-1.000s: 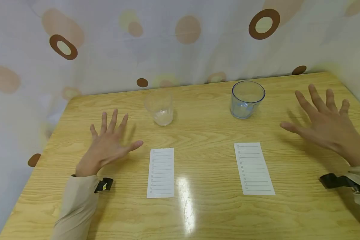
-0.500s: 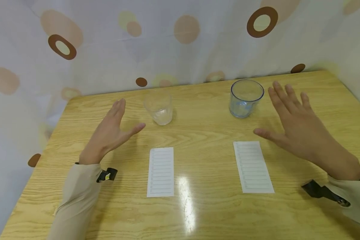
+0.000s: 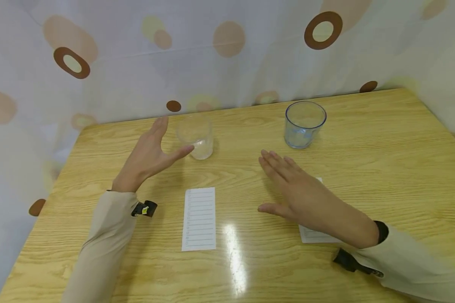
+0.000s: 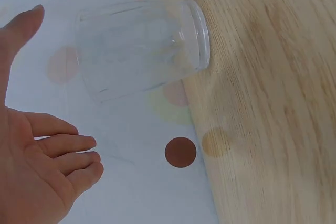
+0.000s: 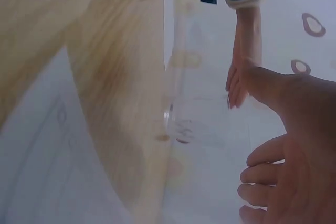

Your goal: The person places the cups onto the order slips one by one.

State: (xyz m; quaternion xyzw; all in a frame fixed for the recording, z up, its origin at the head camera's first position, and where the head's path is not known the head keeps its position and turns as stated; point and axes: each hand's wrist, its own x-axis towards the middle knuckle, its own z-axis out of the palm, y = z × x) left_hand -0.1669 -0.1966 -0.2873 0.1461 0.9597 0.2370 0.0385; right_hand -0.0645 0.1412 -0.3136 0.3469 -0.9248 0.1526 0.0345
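A clear glass (image 3: 201,143) stands upright on the wooden table, left of centre in the head view. Just left of it is my left hand (image 3: 145,155), thumb spread from the fingers; in the left wrist view the clear glass (image 4: 142,48) appears apart from the fingers. My right hand (image 3: 299,189) hovers over the right-hand paper slip (image 3: 320,236), covering much of it, with fingers extended and nothing held. Behind that hand stands a blue-rimmed glass (image 3: 303,132). Between the hands lies another lined paper slip (image 3: 199,219). The right wrist view also shows the clear glass (image 5: 197,121).
The light wooden table (image 3: 383,168) ends at the back against a white curtain (image 3: 136,75) with brown and peach spots. Black wrist straps (image 3: 145,208) stick out beside both beige sleeves (image 3: 110,227).
My right hand has swept left from beyond the blue-rimmed glass to above the right slip. The left hand has shifted right toward the clear glass, its fingers drawn together. Both glasses stay put.
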